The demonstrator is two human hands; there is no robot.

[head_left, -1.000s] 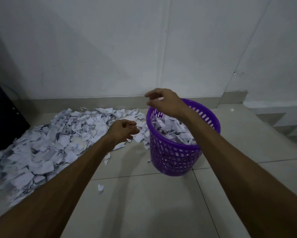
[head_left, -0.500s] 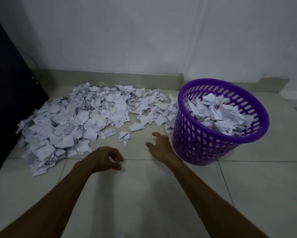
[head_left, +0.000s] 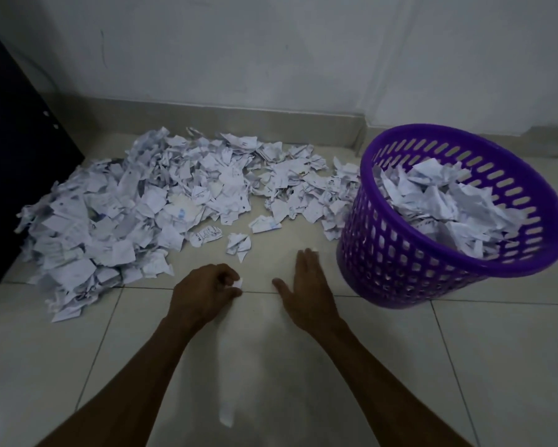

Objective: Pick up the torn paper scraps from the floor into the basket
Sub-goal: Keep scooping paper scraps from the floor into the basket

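The heap of torn white paper scraps [head_left: 161,201] lies ahead-left of both hands, nearer the left hand [head_left: 203,293], clenched on a small white scrap [head_left: 238,283]; the right hand [head_left: 306,287] is spread flat, nearer the purple slotted plastic basket [head_left: 400,253].

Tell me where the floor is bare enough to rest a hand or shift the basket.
Bare tile runs across the near floor, from the arms rightward in front of the basket. A narrower clear strip lies between the right hand and the basket's base. Crowded: the paper pile fills the far left up to the dark cabinet, with stray scraps beyond the left hand.
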